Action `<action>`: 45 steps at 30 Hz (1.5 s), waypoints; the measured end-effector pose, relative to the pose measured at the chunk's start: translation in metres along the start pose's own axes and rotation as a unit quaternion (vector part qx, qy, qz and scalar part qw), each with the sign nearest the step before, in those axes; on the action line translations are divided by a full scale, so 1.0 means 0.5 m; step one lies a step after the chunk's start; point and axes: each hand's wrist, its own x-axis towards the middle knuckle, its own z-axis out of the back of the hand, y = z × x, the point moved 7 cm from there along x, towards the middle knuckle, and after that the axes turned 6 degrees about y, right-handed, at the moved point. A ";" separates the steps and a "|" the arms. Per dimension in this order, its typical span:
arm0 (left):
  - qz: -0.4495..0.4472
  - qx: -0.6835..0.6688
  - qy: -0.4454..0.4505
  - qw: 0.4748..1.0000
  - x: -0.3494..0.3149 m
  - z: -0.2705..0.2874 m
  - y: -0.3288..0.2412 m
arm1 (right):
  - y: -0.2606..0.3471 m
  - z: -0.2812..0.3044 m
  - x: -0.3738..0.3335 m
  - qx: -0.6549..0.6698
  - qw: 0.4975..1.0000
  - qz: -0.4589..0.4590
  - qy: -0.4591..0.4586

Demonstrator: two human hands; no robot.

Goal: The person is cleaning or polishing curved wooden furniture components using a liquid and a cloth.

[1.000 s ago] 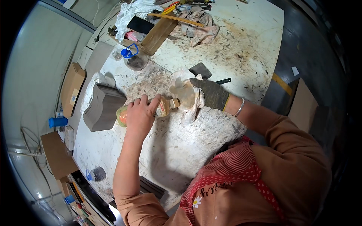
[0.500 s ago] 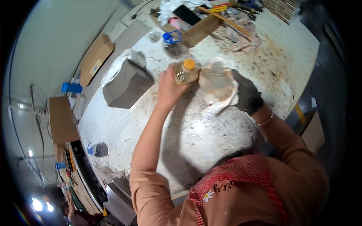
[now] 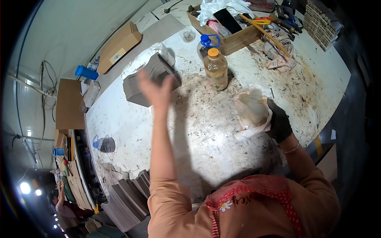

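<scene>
My bare left hand (image 3: pixel 154 90) is raised with its fingers spread, slightly smeared by motion. It is over or beside a stack of grey sheets (image 3: pixel 139 87) and holds nothing. A clear bottle (image 3: pixel 216 75) with an orange cap stands upright on the white table (image 3: pixel 222 162), apart from both hands; pale yellowish liquid shows in it. On my right hand (image 3: pixel 280 122) is a dark glove. Its fingers are closed on a bunched white cloth (image 3: pixel 254 109) with a yellowish-brown stained middle. The fingertips behind the cloth are hidden.
Behind the orange-capped bottle is a blue-capped bottle (image 3: pixel 203 50) with dark contents. A wooden tray (image 3: pixel 243 40) holds a phone and white plastic. A rag (image 3: pixel 279 59), tools and a wicker basket (image 3: pixel 320 25) lie far right. More grey sheets (image 3: pixel 125 202) stand near left.
My left hand has let go of the orange-capped bottle and moved left, toward the grey stack. The bottle now stands on the table. My right hand still grips the cloth, now a little nearer me.
</scene>
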 end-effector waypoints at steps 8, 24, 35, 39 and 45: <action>0.209 -0.009 -0.051 0.977 0.000 0.180 0.156 | -0.029 -0.153 -0.046 0.604 0.748 -0.251 0.108; 0.302 -0.142 -0.035 0.942 -0.097 0.099 0.266 | -0.041 -0.219 -0.058 0.669 0.651 -0.339 0.118; 0.315 -0.176 -0.035 0.932 -0.098 0.104 0.232 | -0.068 -0.245 -0.098 0.592 0.704 -0.374 0.118; 0.323 -0.093 0.017 0.942 -0.110 0.107 0.256 | -0.036 -0.230 -0.105 0.662 0.623 -0.404 0.104; 0.367 -0.242 -0.003 0.898 -0.164 0.089 0.179 | 0.054 -0.215 -0.087 0.604 0.689 -0.375 0.139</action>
